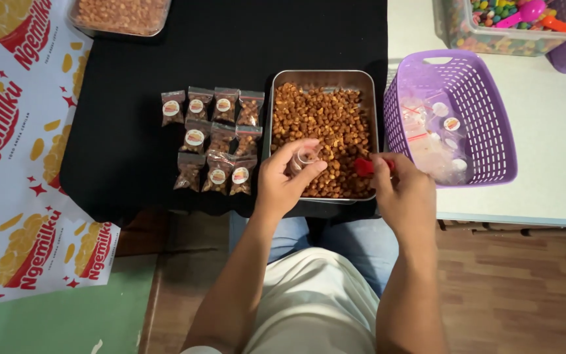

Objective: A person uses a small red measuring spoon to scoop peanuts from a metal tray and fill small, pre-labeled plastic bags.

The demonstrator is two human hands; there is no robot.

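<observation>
My left hand (287, 178) holds a small clear plastic bag (305, 158) open over the near edge of a metal tray (322, 76) filled with brown coated nuts (325, 124). My right hand (403, 190) grips a small red scoop (363, 166) just right of the bag, over the nuts. Several filled, sealed little bags with round labels (214, 141) lie in rows on the black cloth left of the tray.
A purple plastic basket (486, 118) holding empty clear bags stands right of the tray on the white table. A second tray of nuts (120, 16) sits at the back left. A clear tub of coloured sweets (502, 26) is at the back right. Printed paper (14, 151) covers the left.
</observation>
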